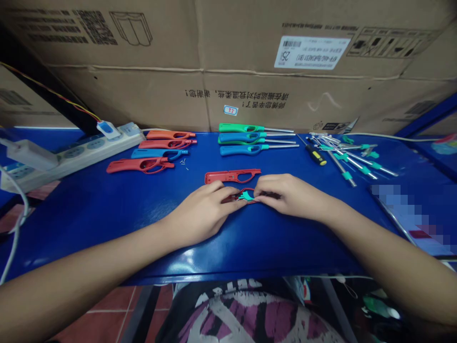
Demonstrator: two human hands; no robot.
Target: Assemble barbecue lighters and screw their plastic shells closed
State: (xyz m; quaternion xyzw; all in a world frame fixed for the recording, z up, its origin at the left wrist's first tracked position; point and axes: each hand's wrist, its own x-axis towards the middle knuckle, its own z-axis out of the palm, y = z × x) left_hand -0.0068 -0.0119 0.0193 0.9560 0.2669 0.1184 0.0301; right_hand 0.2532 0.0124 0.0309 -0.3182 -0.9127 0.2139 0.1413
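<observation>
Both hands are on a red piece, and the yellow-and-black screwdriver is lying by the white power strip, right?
No, in the head view the screwdriver lies by the metal tubes, not the white power strip. The left hand and right hand are on a red piece, as you said.

dim light, soft glare on blue tabletop (200,259), shadowed upper left, pixelated patch (424,221) at right

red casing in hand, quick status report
Left hand holds red casing, right hand at its other end. Teal part between the hands. Separate red half lies just beyond.
</observation>
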